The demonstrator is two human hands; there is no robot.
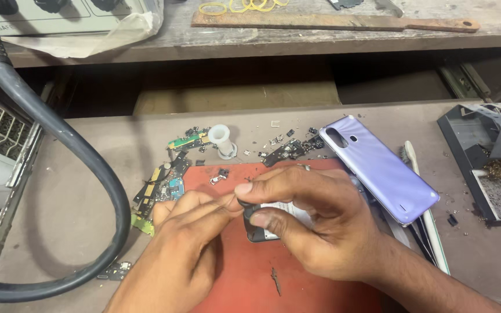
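- The table (320, 124) fills most of the frame, a dusty grey-brown top with an open drawer gap above it and a worn wooden shelf (297, 37) across the upper edge.
- A thick black hose (82, 150) sweeps from the upper left corner down and around to the lower left, lying well clear of the hands.
- A red work mat (239, 272) covers the lower middle of the table, and both hands work over it.
- The right hand (314, 226) sits at centre, its thumb and forefinger clamped on a small dark phone part (262, 223) with a pale metal face, which it holds just above the mat.
- The left hand (181, 255) comes in from the lower left, fingertips pinched together and touching the left edge of that same part; what they pinch is too small to tell.
- A lilac phone back cover (378, 168) lies tilted in the right middle, just beside the right hand.
- A grey metal stand (482, 145) with a tray of brass wool sits at the right edge.
- A long wooden strip (331, 22) rests on the shelf, with yellow rubber bands (239, 6) above it.
- A white brush (424, 203) lies under the cover's right side.
- Circuit-board scraps (166, 185) and loose screws scatter at the mat's upper left.
- A small white spool (221, 140) stands upright above the mat.
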